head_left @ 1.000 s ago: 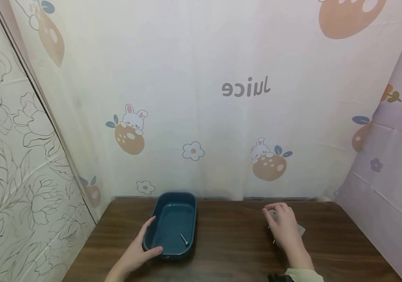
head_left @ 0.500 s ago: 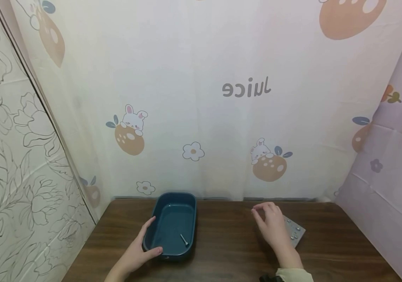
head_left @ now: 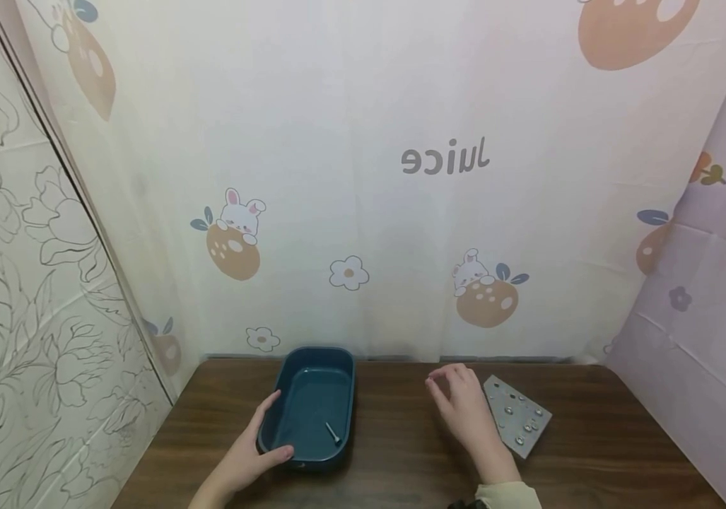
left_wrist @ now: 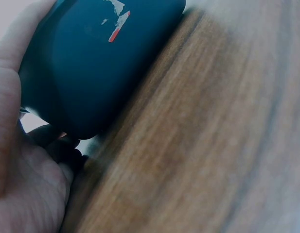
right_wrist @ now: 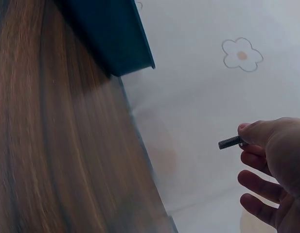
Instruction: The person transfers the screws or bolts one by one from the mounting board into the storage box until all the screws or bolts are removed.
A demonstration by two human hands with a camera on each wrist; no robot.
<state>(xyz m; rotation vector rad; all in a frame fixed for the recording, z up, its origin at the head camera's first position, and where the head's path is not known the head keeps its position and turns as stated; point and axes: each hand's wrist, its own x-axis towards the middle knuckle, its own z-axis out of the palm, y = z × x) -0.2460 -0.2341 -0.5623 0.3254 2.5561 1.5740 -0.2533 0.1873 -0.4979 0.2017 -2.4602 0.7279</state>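
My left hand (head_left: 244, 452) grips the near left corner of a dark teal rectangular box (head_left: 312, 403), thumb at the near end and fingers along the left side. Inside the box a silver bolt (head_left: 334, 433) lies near the right front corner. Between the thumb and index finger of my right hand (head_left: 467, 410) a short threaded bolt (right_wrist: 230, 142) is pinched, its threaded end showing in the right wrist view. The hand is above the table, between the box and a grey metal plate (head_left: 515, 418) with holes and several round fasteners.
The dark wood table (head_left: 401, 452) ends at the back against a printed curtain (head_left: 363, 177). A floral panel (head_left: 38, 283) stands on the left and another curtain (head_left: 712, 318) on the right.
My right hand has moved left, off the metal plate and towards the box, uncovering the plate. The left hand and the box have stayed in place.
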